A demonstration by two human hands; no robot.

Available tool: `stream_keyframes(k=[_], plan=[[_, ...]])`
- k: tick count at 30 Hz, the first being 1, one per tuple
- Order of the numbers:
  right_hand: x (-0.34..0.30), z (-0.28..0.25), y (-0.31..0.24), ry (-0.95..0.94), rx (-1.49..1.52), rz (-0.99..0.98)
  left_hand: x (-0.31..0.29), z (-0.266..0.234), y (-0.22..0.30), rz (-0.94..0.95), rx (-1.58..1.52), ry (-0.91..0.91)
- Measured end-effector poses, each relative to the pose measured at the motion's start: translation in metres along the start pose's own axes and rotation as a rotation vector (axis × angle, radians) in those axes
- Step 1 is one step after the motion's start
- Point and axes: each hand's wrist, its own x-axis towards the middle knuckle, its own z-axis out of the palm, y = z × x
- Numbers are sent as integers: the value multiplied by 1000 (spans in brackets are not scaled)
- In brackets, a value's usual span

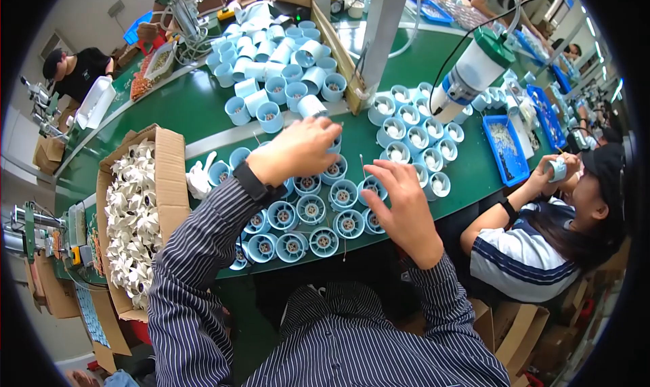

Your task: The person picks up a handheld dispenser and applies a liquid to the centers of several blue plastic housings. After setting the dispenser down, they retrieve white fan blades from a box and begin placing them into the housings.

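Note:
Rows of light-blue plastic cups (311, 209) with spoked insides stand on the green table in front of me. My left hand (294, 150), with a dark wristband, reaches over the far rows. Its thumb and fingers are closed round the rim of a light-blue cup (335, 144), which they partly hide. Just beyond the knuckles a tilted cup (312, 106) lies at the edge of a heap. My right hand (403, 207) hovers at the right end of the rows, fingers apart and holding nothing. A thin wire (361, 162) sticks up beside its fingertips.
A cardboard box (171, 184) of white plastic parts stands at the left. Beyond the metal strip lies a heap of blue cups (271, 55). Cups with white inserts (418, 138) stand right, under a mounted cylinder (470, 72). A co-worker (542, 231) sits close on the right.

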Motion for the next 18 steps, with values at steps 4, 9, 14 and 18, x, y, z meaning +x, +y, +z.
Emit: stream_keyframes(k=[4, 9, 14, 18], plan=[[3, 3, -13, 8, 55, 3, -9, 1, 4, 3, -104, -59], [29, -20, -18, 40, 17, -52, -9, -15, 0, -2, -99, -52], [93, -29, -20, -100, -33, -62, -14, -42, -12, -102, -112, -143], [163, 9, 16, -151, -103, -138, -11, -49, -38, -224, -16, -76]])
